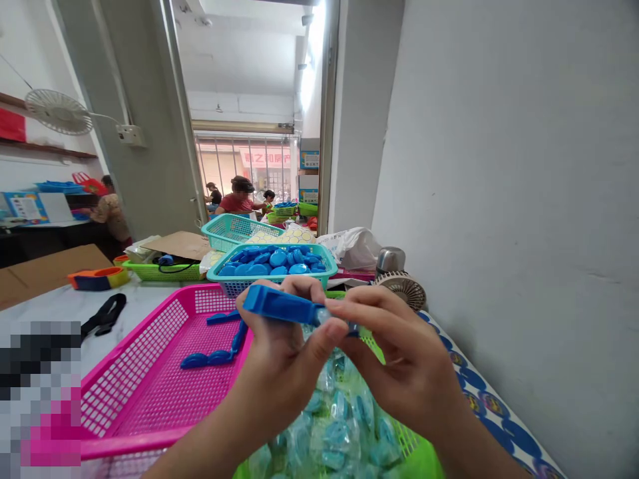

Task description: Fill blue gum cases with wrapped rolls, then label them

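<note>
Strip (285, 307) hangs over the green basket (418, 458), clamped in the left hand (279, 349); the right hand (404, 339) pinches its clear end (323, 316). Working that end seems the step, calling for steady fingers.

Bare left hand (279, 362) and bare right hand (407, 352), slim-fingered; wrists (444, 409) slender, uncovered; forearms (214, 426) smooth, bare as far as visible.

A blue plastic piece (284, 306), its right end meeting clear material (323, 316), slants downward rightward between left grip (282, 359) and right grip (409, 349).
</note>
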`<state>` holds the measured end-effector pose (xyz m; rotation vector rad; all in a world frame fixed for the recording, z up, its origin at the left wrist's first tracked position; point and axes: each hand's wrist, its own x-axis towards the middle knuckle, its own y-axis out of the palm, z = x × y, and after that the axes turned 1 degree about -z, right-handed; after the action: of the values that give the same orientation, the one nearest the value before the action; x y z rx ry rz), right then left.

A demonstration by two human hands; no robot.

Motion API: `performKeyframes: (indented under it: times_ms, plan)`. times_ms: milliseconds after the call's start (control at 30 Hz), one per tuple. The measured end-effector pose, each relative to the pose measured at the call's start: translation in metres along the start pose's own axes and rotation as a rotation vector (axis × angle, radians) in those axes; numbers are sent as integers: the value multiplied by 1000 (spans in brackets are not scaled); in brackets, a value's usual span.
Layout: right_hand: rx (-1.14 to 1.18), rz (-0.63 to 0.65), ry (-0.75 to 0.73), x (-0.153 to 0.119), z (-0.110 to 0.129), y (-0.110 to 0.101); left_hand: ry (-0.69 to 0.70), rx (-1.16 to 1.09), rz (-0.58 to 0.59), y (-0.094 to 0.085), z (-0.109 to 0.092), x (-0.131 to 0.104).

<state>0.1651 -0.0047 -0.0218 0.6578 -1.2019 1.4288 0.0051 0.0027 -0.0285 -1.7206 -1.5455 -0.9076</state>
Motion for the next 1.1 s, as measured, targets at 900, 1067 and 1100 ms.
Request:
performKeyframes:
  times_ms: [900, 1067, 1100]
  plan:
    - [1, 37, -7, 0, 0, -14, -515, -217, 434, -35, -18, 11]
    - [-32, -9, -120, 5, 2, -19, -511, -356, 526, -31, -19, 11]
    - [-17, -3, -137, 5, 3, -18, -518, -357, 533, -29, -20, 10]
